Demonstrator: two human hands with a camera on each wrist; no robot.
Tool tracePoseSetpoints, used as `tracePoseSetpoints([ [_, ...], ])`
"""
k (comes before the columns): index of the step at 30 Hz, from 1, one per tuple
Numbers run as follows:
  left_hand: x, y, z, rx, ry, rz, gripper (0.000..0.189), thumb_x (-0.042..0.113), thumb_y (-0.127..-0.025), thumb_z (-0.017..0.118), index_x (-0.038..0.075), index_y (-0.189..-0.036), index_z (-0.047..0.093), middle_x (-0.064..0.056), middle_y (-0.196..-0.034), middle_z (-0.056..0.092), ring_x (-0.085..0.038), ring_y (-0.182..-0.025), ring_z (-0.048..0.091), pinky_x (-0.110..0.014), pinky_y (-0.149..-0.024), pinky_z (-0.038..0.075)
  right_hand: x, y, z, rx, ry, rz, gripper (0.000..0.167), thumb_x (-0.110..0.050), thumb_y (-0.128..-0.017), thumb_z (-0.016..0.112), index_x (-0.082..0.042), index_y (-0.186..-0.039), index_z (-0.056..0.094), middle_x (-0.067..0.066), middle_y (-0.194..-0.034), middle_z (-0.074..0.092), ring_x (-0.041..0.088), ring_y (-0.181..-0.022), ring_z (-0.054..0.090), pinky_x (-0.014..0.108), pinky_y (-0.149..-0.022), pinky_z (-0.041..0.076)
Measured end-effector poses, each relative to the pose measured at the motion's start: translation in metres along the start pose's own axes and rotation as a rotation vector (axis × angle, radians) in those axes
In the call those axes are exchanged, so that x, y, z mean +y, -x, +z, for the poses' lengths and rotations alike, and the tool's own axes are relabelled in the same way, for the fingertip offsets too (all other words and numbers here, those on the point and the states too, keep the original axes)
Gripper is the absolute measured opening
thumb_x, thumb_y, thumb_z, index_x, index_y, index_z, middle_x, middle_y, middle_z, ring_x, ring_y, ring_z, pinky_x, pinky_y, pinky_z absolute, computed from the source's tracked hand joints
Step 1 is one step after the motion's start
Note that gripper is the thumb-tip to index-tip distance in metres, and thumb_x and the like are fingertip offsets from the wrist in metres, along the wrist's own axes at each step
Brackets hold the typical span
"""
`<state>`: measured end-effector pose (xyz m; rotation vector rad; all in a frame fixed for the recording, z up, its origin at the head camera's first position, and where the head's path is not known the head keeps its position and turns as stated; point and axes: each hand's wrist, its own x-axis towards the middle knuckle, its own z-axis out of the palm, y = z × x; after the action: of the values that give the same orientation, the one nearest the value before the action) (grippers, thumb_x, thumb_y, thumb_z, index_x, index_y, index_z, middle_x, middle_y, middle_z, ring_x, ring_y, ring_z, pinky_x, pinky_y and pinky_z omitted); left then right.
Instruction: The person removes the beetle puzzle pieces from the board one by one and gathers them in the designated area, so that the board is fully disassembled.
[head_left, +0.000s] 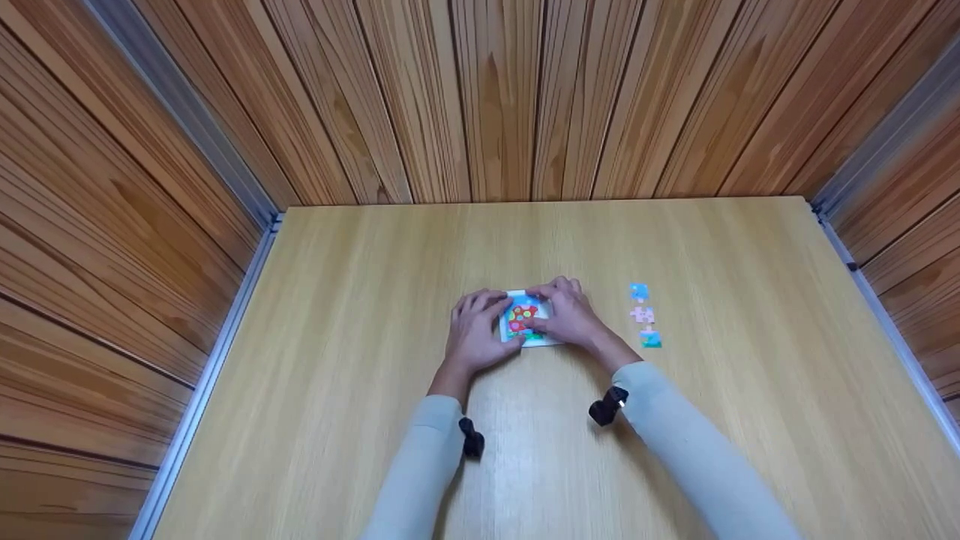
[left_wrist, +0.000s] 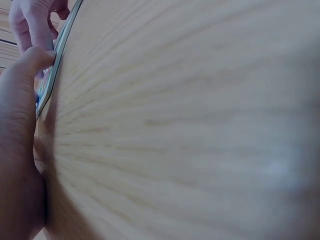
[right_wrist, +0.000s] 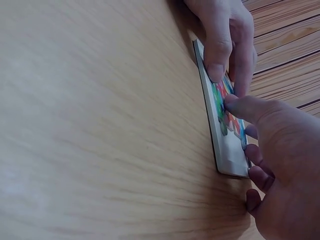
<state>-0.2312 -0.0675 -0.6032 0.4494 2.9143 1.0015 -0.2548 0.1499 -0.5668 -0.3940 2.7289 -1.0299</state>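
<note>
A small jigsaw puzzle board [head_left: 534, 343] with a white frame lies flat on the table, its picture showing red, blue and green. At its left side my left hand [head_left: 480, 330] grips it, thumb by the near edge and index finger near the far corner. From the right, my right hand [head_left: 571, 313] presses the picture pieces [right_wrist: 233, 120] with the thumb, its index finger nearer the far edge. A bare white strip [right_wrist: 234, 154] of the board shows beside the pieces. Both palms partly cover the board.
To the right, loose puzzle pieces stand in a column: a blue one [head_left: 639, 290], a pink one [head_left: 643, 314] and a blue-green one [head_left: 650, 339]. Wood-plank walls [head_left: 495, 97] enclose the table [head_left: 360, 300] at the back and sides.
</note>
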Motion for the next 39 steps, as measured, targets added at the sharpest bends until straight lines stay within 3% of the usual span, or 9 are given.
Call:
tracePoseSetpoints([
  [13,0.0001,0.0016,-0.0018,0.001,-0.002,0.001,0.078,0.054,-0.092,0.078,0.015,-0.158,0.067,-0.007,-0.165,0.059,-0.038,-0.161,0.042,-0.067,-0.139,0.023,-0.0012,0.0,0.0008,-0.023,-0.04,0.03,0.06,-0.028,-0.102,0.084,-0.007,-0.156,0.066,0.021,-0.144,0.058,0.04,-0.14,0.042,0.056,-0.119,0.039],
  [22,-0.0013,0.0005,-0.0017,-0.006,-0.002,0.005,0.078,0.055,-0.092,0.078,0.016,-0.158,0.066,-0.007,-0.165,0.059,-0.039,-0.161,0.042,-0.068,-0.139,0.022,-0.0013,-0.0012,0.0008,-0.01,-0.026,-0.008,0.058,-0.024,-0.1,0.086,-0.004,-0.151,0.068,0.022,-0.134,0.058,0.04,-0.131,0.045,0.054,-0.113,0.038],
  [39,0.0008,0.0009,-0.0022,-0.016,-0.007,-0.002,0.079,0.056,-0.092,0.077,0.02,-0.162,0.063,-0.005,-0.167,0.057,-0.038,-0.163,0.041,-0.067,-0.14,0.02,0.0002,-0.0009,0.0005,-0.021,-0.024,-0.012,0.056,-0.024,-0.101,0.085,-0.007,-0.152,0.067,0.021,-0.136,0.056,0.038,-0.131,0.043,0.05,-0.112,0.04],
])
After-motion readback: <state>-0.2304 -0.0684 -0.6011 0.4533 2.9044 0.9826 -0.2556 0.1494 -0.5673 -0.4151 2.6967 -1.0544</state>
